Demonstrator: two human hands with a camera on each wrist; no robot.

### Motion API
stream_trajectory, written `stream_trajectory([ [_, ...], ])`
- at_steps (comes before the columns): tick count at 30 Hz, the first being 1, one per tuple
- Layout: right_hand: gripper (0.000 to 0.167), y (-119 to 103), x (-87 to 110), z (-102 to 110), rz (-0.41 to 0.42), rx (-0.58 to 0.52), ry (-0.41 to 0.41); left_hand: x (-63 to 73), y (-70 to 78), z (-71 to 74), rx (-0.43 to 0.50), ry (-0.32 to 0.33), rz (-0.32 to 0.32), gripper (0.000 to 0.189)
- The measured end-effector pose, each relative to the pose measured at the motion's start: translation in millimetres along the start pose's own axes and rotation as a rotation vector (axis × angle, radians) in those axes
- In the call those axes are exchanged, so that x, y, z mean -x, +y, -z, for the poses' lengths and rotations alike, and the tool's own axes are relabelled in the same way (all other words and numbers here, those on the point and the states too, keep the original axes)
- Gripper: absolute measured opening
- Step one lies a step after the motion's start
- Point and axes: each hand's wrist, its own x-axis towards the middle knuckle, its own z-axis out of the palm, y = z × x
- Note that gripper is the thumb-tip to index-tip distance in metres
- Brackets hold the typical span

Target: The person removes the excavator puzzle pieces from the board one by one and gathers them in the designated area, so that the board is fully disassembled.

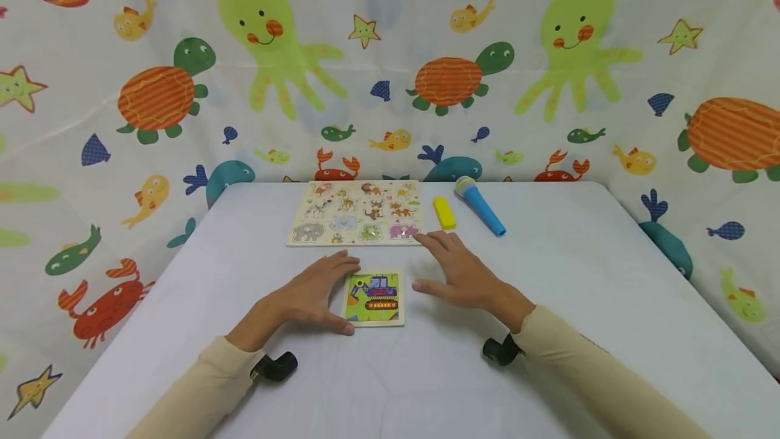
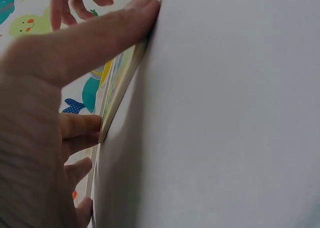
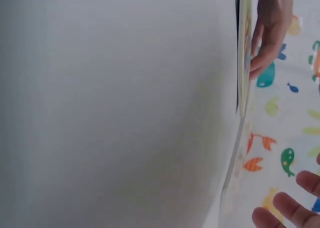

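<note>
A small square wooden puzzle [image 1: 374, 299] with a purple and orange excavator on green lies before me on the white table. My left hand [image 1: 307, 293] grips it at its left side, the thumb at the near corner and a finger at the far corner. In the left wrist view, the thumb and fingers meet the edge of the puzzle [image 2: 125, 70]. To the right of the puzzle and apart from it, my right hand [image 1: 460, 273] hovers with fingers spread, holding nothing. Its fingertips [image 3: 290, 208] show at the lower right of the right wrist view.
Behind the small puzzle lies a larger wooden animal puzzle board [image 1: 356, 214]. A yellow block [image 1: 444, 213] and a blue toy microphone [image 1: 481, 207] lie to its right. A cloth [image 1: 390, 87] printed with sea animals hangs behind the white table [image 1: 548, 242].
</note>
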Motion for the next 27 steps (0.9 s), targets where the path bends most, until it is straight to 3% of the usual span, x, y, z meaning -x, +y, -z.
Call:
stream_trajectory([
  [8, 0.076, -12.0, -13.9, -15.9, -0.050, -0.099, -0.023, 2.3, -0.4, -11.2, 0.006, 0.036, -0.018, 0.114],
  [19, 0.058, -31.1, -30.8, -24.4, -0.084, -0.239, -0.042, -1.8, 0.7, -10.6, 0.008, 0.057, 0.000, 0.113],
  [27, 0.037, -40.5, -39.8, -36.1, -0.119, -0.235, -0.077, -0.9, 1.7, -9.9, 0.029, 0.064, 0.003, 0.113],
])
